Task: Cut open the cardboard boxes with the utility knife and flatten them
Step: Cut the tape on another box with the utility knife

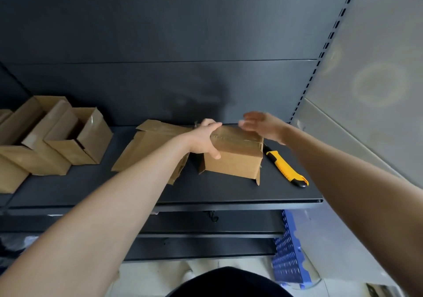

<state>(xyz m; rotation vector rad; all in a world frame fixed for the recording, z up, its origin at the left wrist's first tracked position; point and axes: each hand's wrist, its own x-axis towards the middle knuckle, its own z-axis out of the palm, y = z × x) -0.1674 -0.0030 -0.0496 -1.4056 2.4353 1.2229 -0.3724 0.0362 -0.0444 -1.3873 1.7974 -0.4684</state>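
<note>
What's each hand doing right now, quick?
Left hand: closed on the top left edge of the cardboard box.
Right hand: open, blurred, above the box's far right corner, holding nothing; utility knife lies on the shelf.

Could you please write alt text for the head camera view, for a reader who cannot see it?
A person's left hand holds a small cardboard box on a dark shelf while the open right hand hovers, blurred, above its far right corner. A yellow utility knife lies right of the box, flattened cardboard lies left, and more boxes stand further left.
</note>
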